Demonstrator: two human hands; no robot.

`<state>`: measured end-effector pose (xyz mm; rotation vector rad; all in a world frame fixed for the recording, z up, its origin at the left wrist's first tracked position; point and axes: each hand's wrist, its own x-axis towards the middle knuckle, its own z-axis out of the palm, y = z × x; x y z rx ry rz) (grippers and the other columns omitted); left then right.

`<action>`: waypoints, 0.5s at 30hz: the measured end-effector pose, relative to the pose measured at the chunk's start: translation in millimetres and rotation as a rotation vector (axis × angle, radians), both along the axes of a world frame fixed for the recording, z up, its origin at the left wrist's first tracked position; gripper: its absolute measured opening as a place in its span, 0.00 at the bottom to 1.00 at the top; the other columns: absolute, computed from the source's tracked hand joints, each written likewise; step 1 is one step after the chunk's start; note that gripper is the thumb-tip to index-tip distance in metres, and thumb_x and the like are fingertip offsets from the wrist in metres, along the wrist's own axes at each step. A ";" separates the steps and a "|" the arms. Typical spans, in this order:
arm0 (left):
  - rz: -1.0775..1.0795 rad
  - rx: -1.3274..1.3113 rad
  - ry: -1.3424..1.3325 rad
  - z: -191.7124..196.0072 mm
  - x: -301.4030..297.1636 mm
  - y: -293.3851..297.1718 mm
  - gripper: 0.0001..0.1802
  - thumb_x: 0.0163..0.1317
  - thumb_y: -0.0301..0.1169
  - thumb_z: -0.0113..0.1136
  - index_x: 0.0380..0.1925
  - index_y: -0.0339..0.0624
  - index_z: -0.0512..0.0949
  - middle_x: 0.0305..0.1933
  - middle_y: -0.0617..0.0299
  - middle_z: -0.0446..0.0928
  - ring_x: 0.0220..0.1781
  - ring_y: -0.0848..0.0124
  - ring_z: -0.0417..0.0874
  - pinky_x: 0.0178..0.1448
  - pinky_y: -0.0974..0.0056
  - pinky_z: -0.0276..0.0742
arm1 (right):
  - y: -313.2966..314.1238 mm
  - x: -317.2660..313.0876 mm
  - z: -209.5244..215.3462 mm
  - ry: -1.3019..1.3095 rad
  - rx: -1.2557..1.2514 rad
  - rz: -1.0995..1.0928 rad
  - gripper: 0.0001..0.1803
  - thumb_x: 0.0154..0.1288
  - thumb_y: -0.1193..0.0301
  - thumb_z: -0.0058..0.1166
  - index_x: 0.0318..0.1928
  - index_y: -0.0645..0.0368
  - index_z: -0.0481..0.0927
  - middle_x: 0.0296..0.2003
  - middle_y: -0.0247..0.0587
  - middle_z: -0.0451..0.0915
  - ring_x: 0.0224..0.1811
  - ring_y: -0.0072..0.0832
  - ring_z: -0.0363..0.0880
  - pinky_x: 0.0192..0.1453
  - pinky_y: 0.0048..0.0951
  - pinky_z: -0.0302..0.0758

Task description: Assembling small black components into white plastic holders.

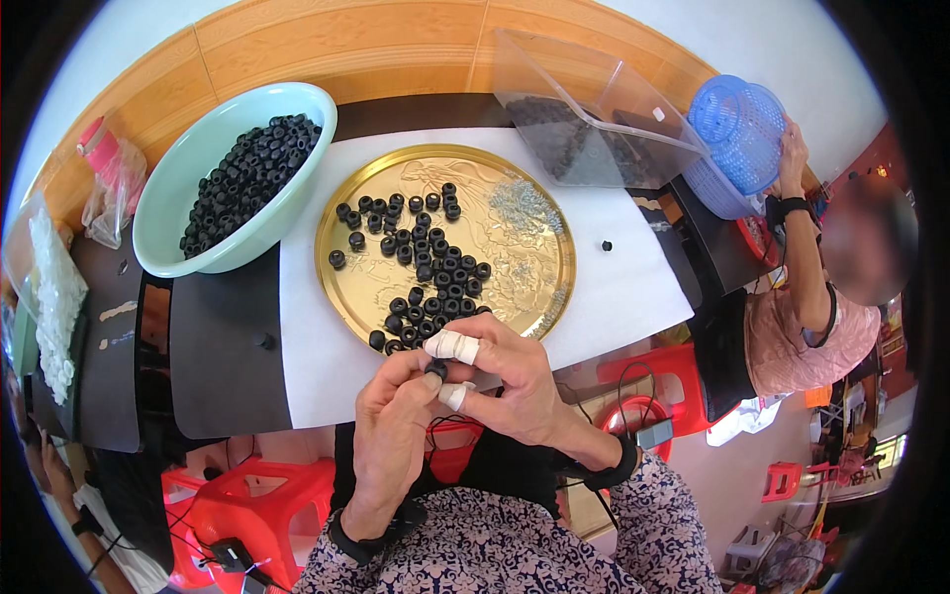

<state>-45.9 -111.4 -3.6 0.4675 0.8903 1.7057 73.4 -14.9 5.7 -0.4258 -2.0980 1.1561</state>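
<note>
Between my fingertips, over the near rim of a round gold tray, I hold a small black ring-shaped part. My left hand pinches it from the left. My right hand, with white tape wrapped on thumb and index finger, closes in from the other side; whatever its fingertips grip is too small to make out. Many black ring-shaped parts lie on the tray just beyond my hands. A scatter of tiny silvery pieces covers the tray's right side.
A pale green basin of black parts stands left. A clear plastic bin with dark parts sits at the back right. One loose black part lies on the white sheet. At right, a co-worker holds a blue basket. Red stools stand below.
</note>
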 end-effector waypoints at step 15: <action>0.052 -0.048 0.055 -3.2 8.0 2.7 0.08 0.62 0.20 0.48 0.41 0.32 0.73 0.33 0.65 0.75 0.33 0.83 0.74 0.38 0.76 0.72 | -9.6 -9.6 -26.9 0.168 0.324 -0.221 0.21 0.44 0.82 0.64 0.44 0.66 0.77 0.39 0.46 0.79 0.34 0.34 0.77 0.33 0.27 0.73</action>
